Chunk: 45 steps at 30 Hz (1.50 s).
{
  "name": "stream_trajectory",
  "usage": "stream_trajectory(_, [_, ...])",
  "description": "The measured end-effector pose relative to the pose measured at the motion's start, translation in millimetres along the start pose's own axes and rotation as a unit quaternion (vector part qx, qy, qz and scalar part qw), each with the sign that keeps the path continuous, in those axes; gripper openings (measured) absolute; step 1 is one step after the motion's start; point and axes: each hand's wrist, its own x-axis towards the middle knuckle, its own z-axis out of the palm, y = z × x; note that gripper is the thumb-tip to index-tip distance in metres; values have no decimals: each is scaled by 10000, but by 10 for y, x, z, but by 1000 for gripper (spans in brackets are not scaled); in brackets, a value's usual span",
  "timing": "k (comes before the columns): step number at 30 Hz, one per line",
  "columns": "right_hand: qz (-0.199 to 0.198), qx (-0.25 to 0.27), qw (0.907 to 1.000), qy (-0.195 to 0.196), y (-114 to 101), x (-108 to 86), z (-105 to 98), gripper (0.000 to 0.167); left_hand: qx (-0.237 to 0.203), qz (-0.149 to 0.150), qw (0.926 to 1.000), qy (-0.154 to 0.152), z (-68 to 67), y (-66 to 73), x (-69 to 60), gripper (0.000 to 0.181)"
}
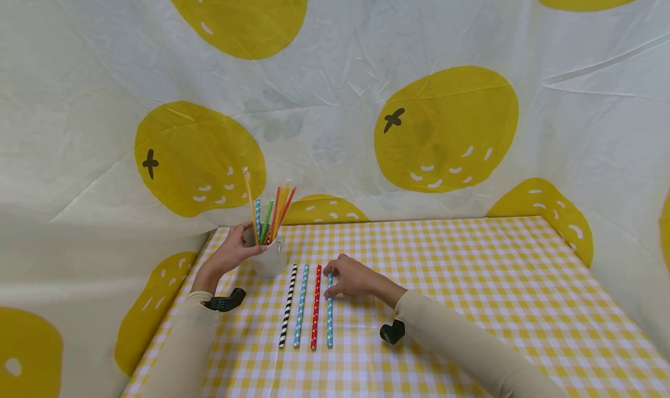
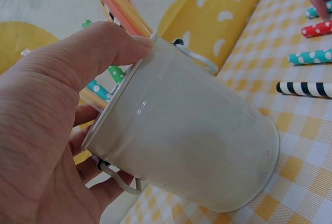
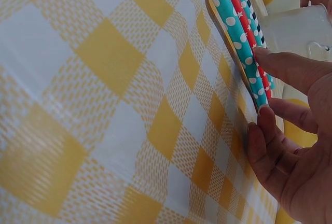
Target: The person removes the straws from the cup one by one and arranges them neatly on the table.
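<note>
My left hand holds a small white pail by its rim, thumb on the near side and fingers round the far side. Several straws stand in the pail, some patterned and some orange or red. My right hand reaches over the far end of a blue straw with white dots, and its fingertips touch that end in the right wrist view. To the left of it lie a red straw with white stars, another blue dotted straw and a black-and-white striped straw, roughly parallel.
A yellow-and-white checked cloth covers the table. Behind it hangs a pale fabric backdrop printed with large yellow fruit. The pail has small side handles, and it stands near the table's far left corner.
</note>
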Motion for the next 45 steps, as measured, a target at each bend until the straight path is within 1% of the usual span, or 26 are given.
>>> stream_trajectory(6, [-106, -67, 9999, 61, 3, 1, -9, 51, 79, -62, 9999, -33, -3, -16, 11, 94])
stream_trajectory(11, [-68, -80, 9999, 17, -4, 19, -16, 54, 162, -51, 9998, -66, -13, -36, 29, 94])
stream_trajectory(19, [-99, -120, 9999, -12, 3, 45, -1, 50, 167, -28, 9998, -50, -24, -25, 26, 95])
stream_trajectory(25, [-12, -16, 10000, -86, -14, 32, -1, 51, 131, -34, 9999, -22, -20, -30, 46, 93])
stream_trajectory(30, [47, -77, 9999, -117, -2, 32, -16, 52, 148, -56, 9999, -33, -24, -27, 38, 93])
stream_trajectory(35, [15, -50, 10000, -33, 17, 37, -74, 55, 278, -4, 9996, -60, -28, -25, 39, 93])
stream_trajectory(39, [-27, 130, 9999, 33, 14, 50, -143, 57, 276, 36, 9996, -61, -26, -26, 33, 92])
stream_trajectory(45, [-270, 275, 9989, 280, -35, 101, -270, 48, 149, 73, 9999, -38, -25, -30, 41, 91])
